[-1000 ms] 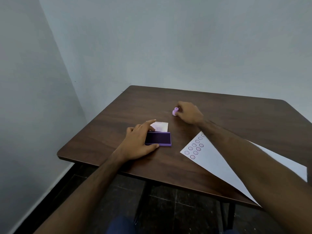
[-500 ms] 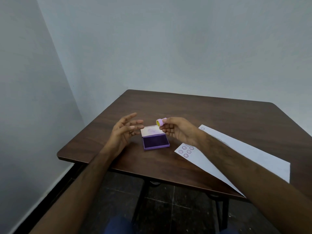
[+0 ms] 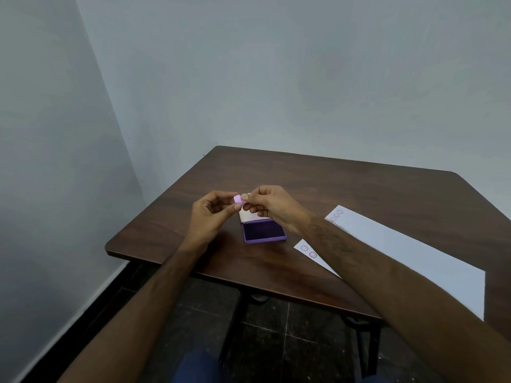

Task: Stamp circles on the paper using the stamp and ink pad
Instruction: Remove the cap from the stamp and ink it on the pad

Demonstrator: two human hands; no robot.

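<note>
A small lilac stamp (image 3: 238, 200) is held in the air between both hands, just above the far end of the ink pad. My left hand (image 3: 213, 215) pinches its left end and my right hand (image 3: 272, 207) pinches its right end. The purple ink pad (image 3: 264, 231) lies open on the brown table (image 3: 318, 183), its pale lid tipped back behind it and partly hidden by my right hand. A white paper (image 3: 414, 255) lies to the right with several round purple prints near its left corner; my right forearm crosses over it.
The table stands in a corner, with grey walls close on the left and behind. Its near edge (image 3: 221, 275) runs under my forearms. Dark floor tiles and black table legs show below.
My left hand has come in from the open pose and closed on the stamp. My right hand has carried the stamp from the far table to above the ink pad.
</note>
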